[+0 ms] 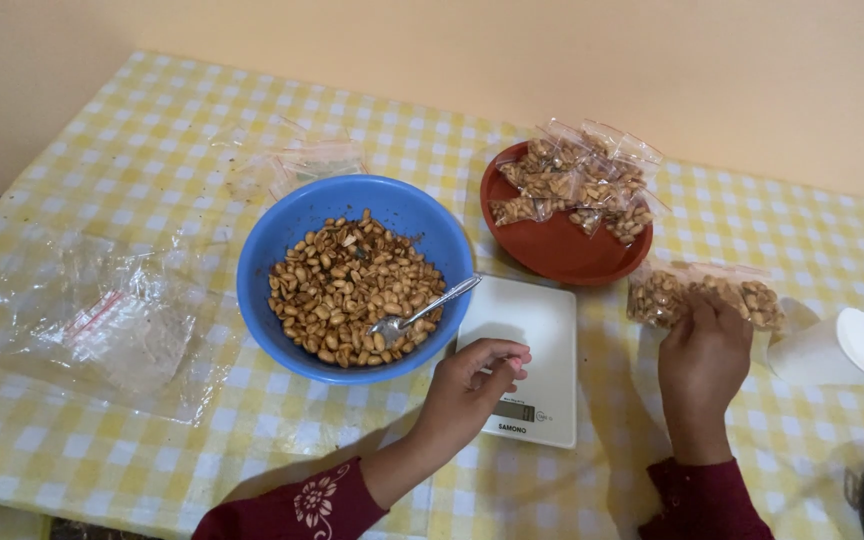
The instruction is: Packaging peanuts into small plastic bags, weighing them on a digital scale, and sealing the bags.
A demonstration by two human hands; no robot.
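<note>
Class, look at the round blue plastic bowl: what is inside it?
The round blue plastic bowl holds roasted brown peanuts and a metal spoon, its scoop resting among them. The bowl's bottom is hidden under the nuts.

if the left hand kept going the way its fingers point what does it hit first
The left hand points up and right over the white kitchen scale. Going on, it would probably meet the scale's platform first; its height above the platform is unclear.

Home dining table (152, 170): checked cloth, peanut bowl (282, 240), scale (532, 330).
</note>
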